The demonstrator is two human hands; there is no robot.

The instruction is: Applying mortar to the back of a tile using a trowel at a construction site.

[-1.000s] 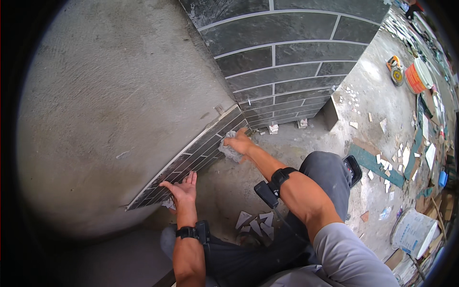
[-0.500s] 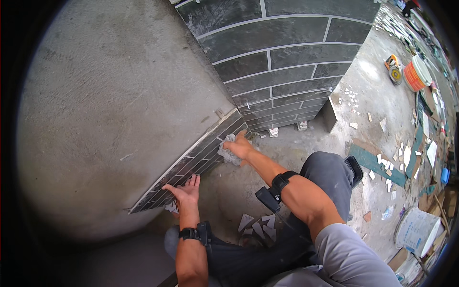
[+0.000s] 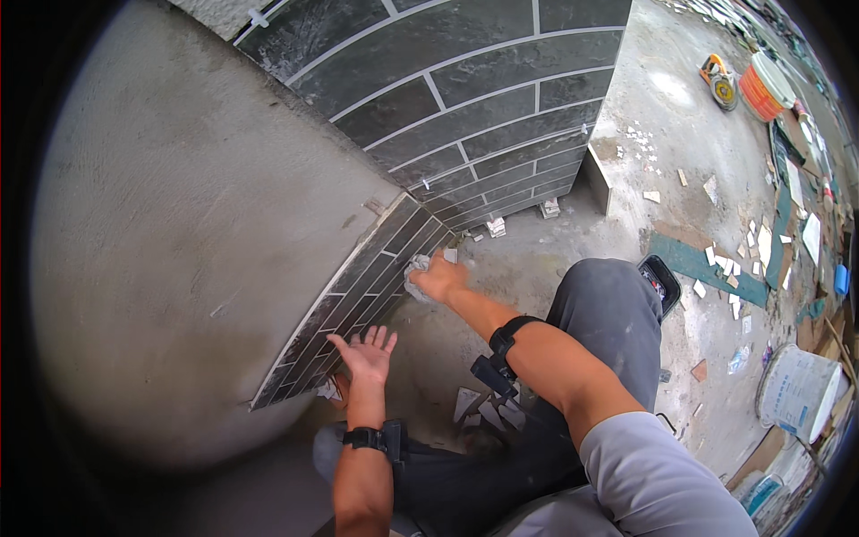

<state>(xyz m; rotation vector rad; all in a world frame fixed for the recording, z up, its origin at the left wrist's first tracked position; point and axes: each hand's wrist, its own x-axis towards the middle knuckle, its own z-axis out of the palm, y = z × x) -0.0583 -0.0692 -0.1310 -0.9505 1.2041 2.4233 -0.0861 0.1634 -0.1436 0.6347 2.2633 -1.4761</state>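
A low dark-grey tile panel (image 3: 358,300) with pale joint lines covers the bottom of the plastered wall on my left. It meets a taller tiled face (image 3: 474,98) at an inside corner. My right hand (image 3: 440,279) is closed round a crumpled greyish-white rag (image 3: 416,267) and presses it on the low panel close to that corner. A small white piece (image 3: 450,256) shows beside its fingers. My left hand (image 3: 365,356) is open, palm up with fingers spread, in front of the panel's lower part, and holds nothing.
White tile stacks (image 3: 496,227) sit under the taller face. Broken tile pieces (image 3: 488,413) lie by my legs. To the right are a phone (image 3: 660,285) by my knee, green strips (image 3: 707,267), an orange angle grinder (image 3: 718,82), an orange-white bucket (image 3: 766,87) and a white bucket (image 3: 798,392).
My left hand has come away from the low panel and turned palm up. My right hand keeps the rag on the tiles near the corner. The view has shifted slightly.
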